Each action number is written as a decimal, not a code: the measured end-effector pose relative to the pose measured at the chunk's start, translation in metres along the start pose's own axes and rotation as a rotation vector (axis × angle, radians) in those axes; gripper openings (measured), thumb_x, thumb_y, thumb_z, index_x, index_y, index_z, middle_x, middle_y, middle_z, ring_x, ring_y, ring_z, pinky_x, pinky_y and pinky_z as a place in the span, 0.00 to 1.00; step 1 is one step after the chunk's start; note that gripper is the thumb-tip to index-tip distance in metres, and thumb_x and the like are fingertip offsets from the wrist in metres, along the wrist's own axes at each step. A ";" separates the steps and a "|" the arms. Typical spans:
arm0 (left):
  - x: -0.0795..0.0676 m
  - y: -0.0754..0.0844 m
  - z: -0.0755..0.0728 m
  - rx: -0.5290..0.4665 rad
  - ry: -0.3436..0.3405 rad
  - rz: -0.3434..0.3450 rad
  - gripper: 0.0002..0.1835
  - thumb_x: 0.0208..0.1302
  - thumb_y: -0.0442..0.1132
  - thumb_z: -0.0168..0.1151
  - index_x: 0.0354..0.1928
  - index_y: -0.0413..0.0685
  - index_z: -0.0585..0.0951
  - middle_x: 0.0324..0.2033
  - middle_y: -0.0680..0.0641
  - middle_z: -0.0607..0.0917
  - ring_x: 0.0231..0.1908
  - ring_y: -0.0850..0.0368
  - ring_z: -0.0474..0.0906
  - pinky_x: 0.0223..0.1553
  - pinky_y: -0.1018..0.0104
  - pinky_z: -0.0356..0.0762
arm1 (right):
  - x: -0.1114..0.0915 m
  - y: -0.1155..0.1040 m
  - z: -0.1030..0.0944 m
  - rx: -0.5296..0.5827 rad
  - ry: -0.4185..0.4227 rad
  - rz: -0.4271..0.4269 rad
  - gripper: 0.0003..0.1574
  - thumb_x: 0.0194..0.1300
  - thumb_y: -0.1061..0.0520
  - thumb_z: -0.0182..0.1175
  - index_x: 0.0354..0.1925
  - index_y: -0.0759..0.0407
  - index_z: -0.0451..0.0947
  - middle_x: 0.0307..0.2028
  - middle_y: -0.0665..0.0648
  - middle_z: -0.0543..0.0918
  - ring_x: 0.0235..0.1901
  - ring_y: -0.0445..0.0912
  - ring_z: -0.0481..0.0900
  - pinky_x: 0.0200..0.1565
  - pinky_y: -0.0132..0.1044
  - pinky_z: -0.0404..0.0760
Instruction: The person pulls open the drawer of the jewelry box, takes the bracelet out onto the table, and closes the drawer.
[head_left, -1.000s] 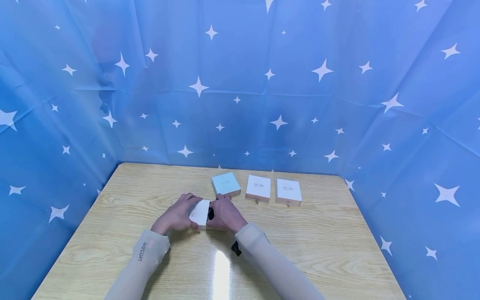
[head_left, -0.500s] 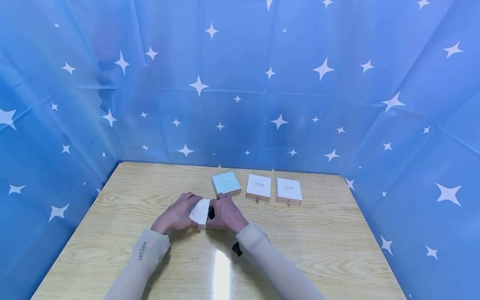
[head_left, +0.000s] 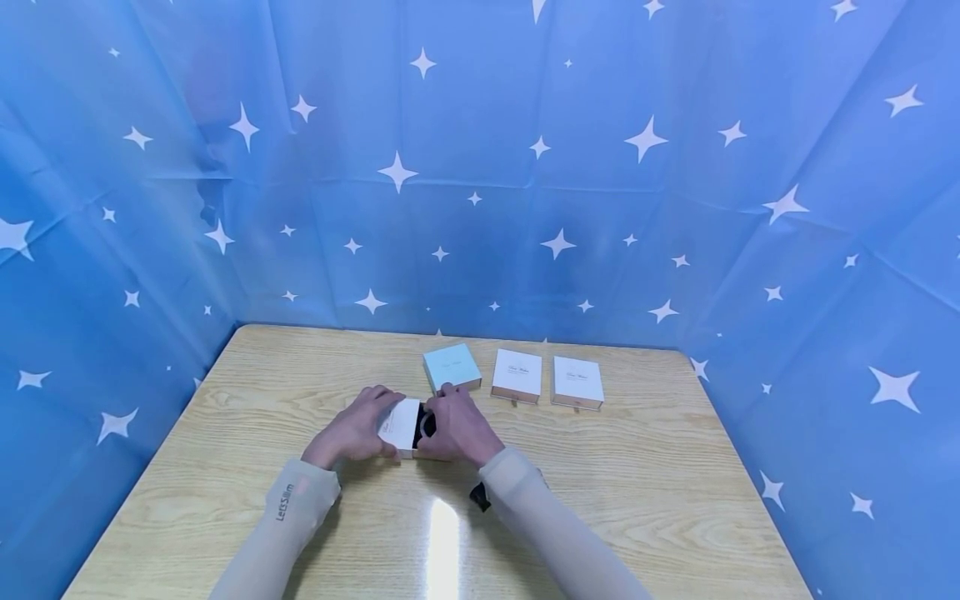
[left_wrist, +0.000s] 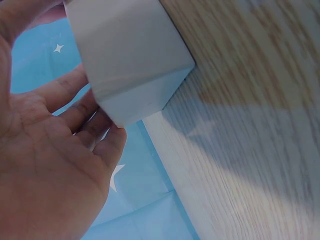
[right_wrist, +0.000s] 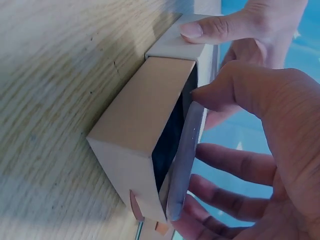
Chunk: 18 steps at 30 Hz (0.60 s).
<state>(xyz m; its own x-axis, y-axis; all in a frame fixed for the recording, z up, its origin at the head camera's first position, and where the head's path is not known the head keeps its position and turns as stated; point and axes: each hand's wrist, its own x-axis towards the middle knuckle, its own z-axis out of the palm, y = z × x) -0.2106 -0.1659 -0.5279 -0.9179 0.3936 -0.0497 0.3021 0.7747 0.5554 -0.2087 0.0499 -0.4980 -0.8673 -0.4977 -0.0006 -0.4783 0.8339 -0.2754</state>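
Observation:
My left hand grips the white outer sleeve of a small drawer box, thumb at the near side and fingers at the far side. The sleeve's blank white face shows in the left wrist view. A beige-pink drawer with a dark lining stands pulled out of the sleeve to the right, a small ribbon tab at its end. Between its thumb and fingers, my right hand pinches a pale, glossy bangle, seen edge-on, tilted at the drawer's opening. Part of its curve shows in the head view.
Behind the hands lie a light-blue box and two white boxes, one in the middle and one at the right. The wooden table meets a blue star-printed curtain at the back and sides.
My right hand has shifted slightly to the right, uncovering more of the drawer's dark inside and the bangle's pale curve. The left hand and the sleeve have stayed in place.

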 end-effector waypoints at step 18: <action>0.000 0.001 0.000 0.007 0.003 -0.001 0.54 0.38 0.43 0.87 0.72 0.45 0.72 0.64 0.45 0.76 0.65 0.47 0.69 0.66 0.46 0.74 | -0.023 0.026 -0.012 0.206 0.095 -0.051 0.26 0.55 0.47 0.69 0.53 0.50 0.85 0.53 0.53 0.80 0.55 0.50 0.73 0.49 0.41 0.80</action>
<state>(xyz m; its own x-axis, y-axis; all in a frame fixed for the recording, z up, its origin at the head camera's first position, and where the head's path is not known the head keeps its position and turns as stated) -0.2102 -0.1653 -0.5272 -0.9188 0.3919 -0.0479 0.3034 0.7786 0.5493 -0.2030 0.0853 -0.4939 -0.8564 -0.5054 0.1059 -0.4922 0.7372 -0.4629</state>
